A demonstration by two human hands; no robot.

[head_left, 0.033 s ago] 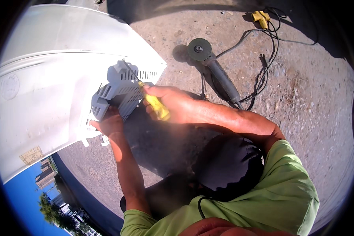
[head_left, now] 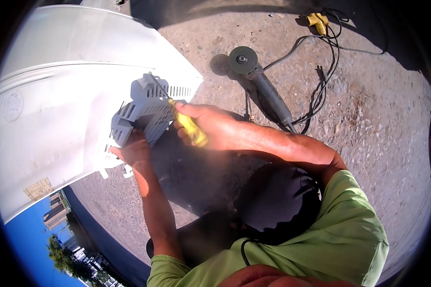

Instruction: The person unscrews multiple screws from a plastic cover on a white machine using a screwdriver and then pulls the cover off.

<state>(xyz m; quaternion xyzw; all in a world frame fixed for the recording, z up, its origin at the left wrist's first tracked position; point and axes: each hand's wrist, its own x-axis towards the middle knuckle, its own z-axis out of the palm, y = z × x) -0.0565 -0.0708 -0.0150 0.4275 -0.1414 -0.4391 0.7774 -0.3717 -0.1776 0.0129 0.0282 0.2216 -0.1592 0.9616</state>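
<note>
A large white appliance (head_left: 57, 100) fills the left side, with a white slotted plastic cover (head_left: 163, 110) at its lower right. My right hand (head_left: 201, 122) is closed around a yellow screwdriver (head_left: 191, 129), whose thin shaft slants up-left to the top of the cover, against the white body. My left hand (head_left: 134, 150) grips the cover's lower left part, some fingertips hidden behind it. Both forearms reach up from the lower edge.
An angle grinder (head_left: 270, 95) lies on the rough concrete ground (head_left: 378, 124) at the upper right, among dark cables and a yellow plug connector (head_left: 317, 21). My knees are in shade below. Distant buildings (head_left: 55, 213) and a tree (head_left: 62, 253) show at the lower left.
</note>
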